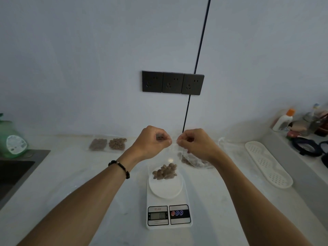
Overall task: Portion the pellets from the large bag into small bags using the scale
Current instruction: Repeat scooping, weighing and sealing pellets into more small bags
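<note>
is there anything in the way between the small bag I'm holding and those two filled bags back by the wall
Nothing visible. The small clear bag hangs from both hands above the white scale; bare white countertop lies between it and the two filled clear bags.

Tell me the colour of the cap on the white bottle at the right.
Orange; the bottle cap shows in the head view, the only one.

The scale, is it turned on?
On. The scale's little screen shows dark digits, too blurry to read.

Head view looks forward and down, close over the counter (pixel 88 174).
</note>
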Available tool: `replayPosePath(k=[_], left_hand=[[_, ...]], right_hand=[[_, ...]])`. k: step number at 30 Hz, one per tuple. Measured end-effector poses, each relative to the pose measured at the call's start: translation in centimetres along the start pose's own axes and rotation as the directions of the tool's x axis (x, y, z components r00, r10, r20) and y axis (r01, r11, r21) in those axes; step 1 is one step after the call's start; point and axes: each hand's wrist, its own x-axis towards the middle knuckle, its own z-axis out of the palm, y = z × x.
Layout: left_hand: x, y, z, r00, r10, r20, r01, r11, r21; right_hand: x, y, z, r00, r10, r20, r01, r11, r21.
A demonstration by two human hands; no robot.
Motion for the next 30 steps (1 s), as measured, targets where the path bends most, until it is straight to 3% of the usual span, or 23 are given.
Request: replayPosePath(k=[3,7,11,17,24,30], left_hand=[[0.2,-0.1,0.0,1.0,0.013,0.009,-0.013,0.998,0.055],[0.0,-0.2,-0.3,1.0,-0.006,0.009,0.006,1.0,-0.001],[-0.4,-2.1,-1.5,0.997,-0.056,-0.051,0.058,0.998,0.038],[-0.9,-1.9,-1.2,1.0,-0.012,-0.014,0.014,0.99,0.14],[-0.9,-3.0,-1.9,0.994,-0.04,-0.1,0.033,0.997,-0.066],[-0.2,-5.1,-3.3,0.99,0.022,-0.14,-0.015,0.999,0.05]], right_hand=[[0.0,0.3,-0.3,1.0,0.011,-0.023,-0.011,1.0,-0.014],[0.4,0.2,-0.2,0.998,-0.026,-0.053,0.021,0.996,-0.089],[0.6,0.8,-0.4,0.993,0.032,-0.11,-0.038,0.998,-0.046],[1.0,-0.2,1.4,0.996,-0.072,0.049,0.081,0.976,-0.205],[2.3,-0.3,2.3,0.997,-0.073,-0.024,0.067,0.979,-0.192],[3.8,-1.5,4.4,0.991,-0.111,0.081,0.127,0.967,-0.223]])
